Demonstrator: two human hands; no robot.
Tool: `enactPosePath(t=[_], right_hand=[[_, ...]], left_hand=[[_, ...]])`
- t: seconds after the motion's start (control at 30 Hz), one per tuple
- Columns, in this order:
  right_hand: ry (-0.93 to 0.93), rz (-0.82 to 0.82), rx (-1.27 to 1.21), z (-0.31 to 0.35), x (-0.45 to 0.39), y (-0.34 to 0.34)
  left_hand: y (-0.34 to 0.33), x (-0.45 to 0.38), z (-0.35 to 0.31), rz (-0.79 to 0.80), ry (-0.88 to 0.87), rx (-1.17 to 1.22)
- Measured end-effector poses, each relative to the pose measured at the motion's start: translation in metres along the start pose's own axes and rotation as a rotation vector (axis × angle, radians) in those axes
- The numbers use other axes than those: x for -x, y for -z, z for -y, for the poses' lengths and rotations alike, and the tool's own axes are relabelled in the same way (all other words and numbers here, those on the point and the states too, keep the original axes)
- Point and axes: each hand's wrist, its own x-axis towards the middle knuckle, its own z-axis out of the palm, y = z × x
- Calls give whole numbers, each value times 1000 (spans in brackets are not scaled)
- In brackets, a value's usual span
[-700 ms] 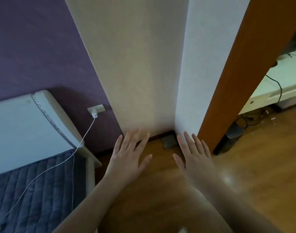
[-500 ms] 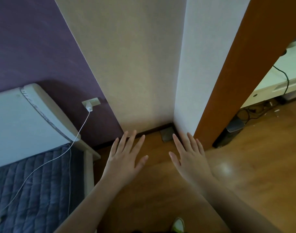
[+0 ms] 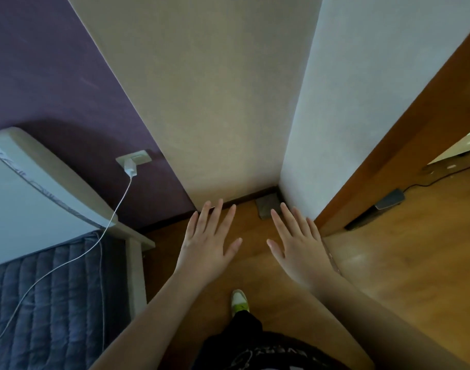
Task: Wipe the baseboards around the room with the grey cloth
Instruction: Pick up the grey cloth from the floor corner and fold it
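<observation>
Wooden flooring (image 3: 388, 263) in a warm orange-brown fills the lower right of the view and runs up to a corner where a purple wall (image 3: 55, 76) meets a cream wall (image 3: 215, 89), with a white wall face (image 3: 348, 89) turning off to the right. Against the purple wall at left stands a bed (image 3: 47, 303) with a pale headboard (image 3: 41, 182) and a quilted grey-blue cover. Right of the white wall face, a brown door frame (image 3: 405, 134) slants up and away. Along the foot of the purple and cream walls runs the dark baseboard (image 3: 244, 197), a thin strip just beyond the fingertips. Both forearms reach forward from the bottom edge. The left hand (image 3: 210, 244) is held palm down above the floor, fingers straight and spread, holding nothing; the right hand (image 3: 298, 244) mirrors it just beside, likewise spread flat and empty. Between the arms a black trouser leg (image 3: 244, 327) ends in a white and green shoe (image 3: 239, 300) on the floor. A white cable (image 3: 76, 259) drops from a charger (image 3: 129, 166) plugged into a wall socket (image 3: 140, 160) and trails across the bed. The grey cloth (image 3: 267, 205) lies flat on the floor in the corner, against the baseboard and just ahead of the right hand's fingertips, touched by neither hand.
</observation>
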Motion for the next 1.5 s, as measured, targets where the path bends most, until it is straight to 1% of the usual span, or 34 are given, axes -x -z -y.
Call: enactPosePath(t=[0.23, 0.37, 0.57, 0.73, 0.87, 1.03, 1.2, 1.3, 1.43, 1.5], right_hand=[[-122, 58, 29, -11, -62, -10], [-159, 87, 20, -33, -84, -20], [-146, 117, 12, -75, -142, -48], [-97, 179, 12, -111, -193, -83], [-67, 178, 23, -133, -226, -115], [-81, 194, 18, -146, -258, -185], [-144, 221, 17, -172, -280, -280], [-124, 233, 35, -186, -294, -334], [-50, 237, 101, -226, -316, -399], [-64, 231, 97, -252, -335, -432]], left_hand=[[-36, -77, 32, 37, -71, 10], [-55, -114, 29, 73, -109, 61], [-92, -169, 13, 119, -110, 64], [-126, -220, 1, 104, -85, 22], [-166, -258, -6, 116, -59, 16], [-242, -287, -5, 119, -90, 21], [-349, -304, -14, 196, -134, 36], [-409, -315, -11, 219, -115, 18], [-476, -333, -19, 235, -120, 46], [-509, -342, -21, 234, -110, 64]])
